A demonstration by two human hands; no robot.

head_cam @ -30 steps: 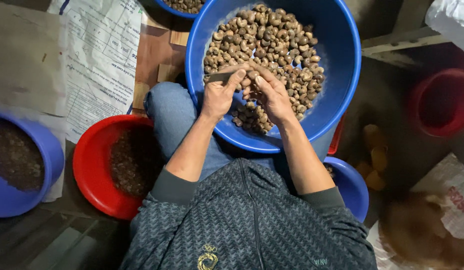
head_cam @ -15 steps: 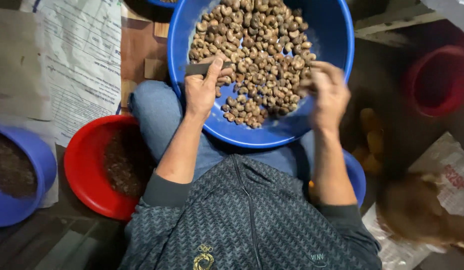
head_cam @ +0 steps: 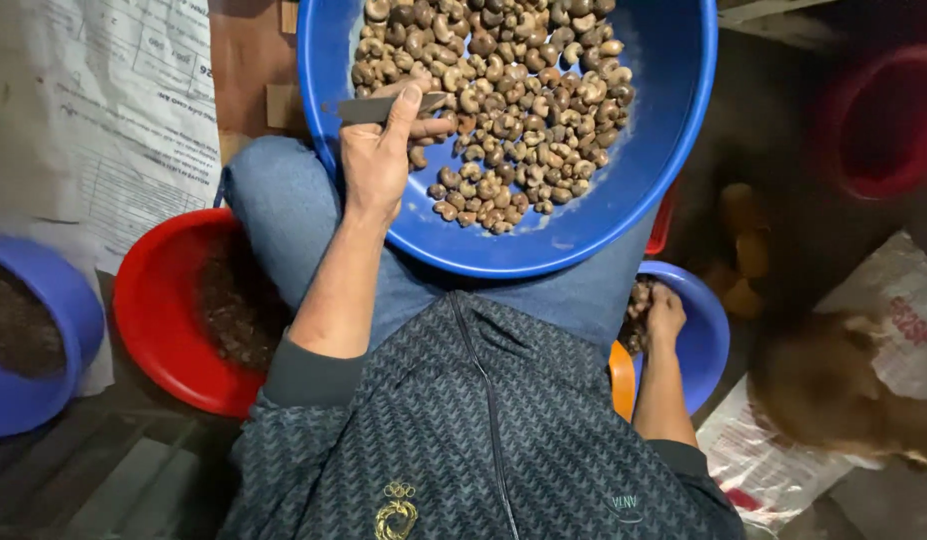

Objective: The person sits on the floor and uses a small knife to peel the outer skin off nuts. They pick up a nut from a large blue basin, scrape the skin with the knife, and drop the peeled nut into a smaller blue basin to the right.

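On the lap rests a big blue basin [head_cam: 673, 150] of cashews [head_cam: 503, 100] — within easy reach. Left hand [head_cam: 378, 160] pinches a small knife [head_cam: 378, 107] over the nuts, blade flat. Right hand [head_cam: 665, 315] dips into a small blue bowl [head_cam: 708, 340] beside the thigh — fingers curled, grip unclear.

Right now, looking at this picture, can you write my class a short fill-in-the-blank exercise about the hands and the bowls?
1. The left hand holds a small ____ over the big blue basin.
2. The basin is full of ____.
3. The right hand reaches into a small ____ bowl beside the person's hip.
4. The bowl under the left arm is ____.

Missing words: knife; nuts; blue; red
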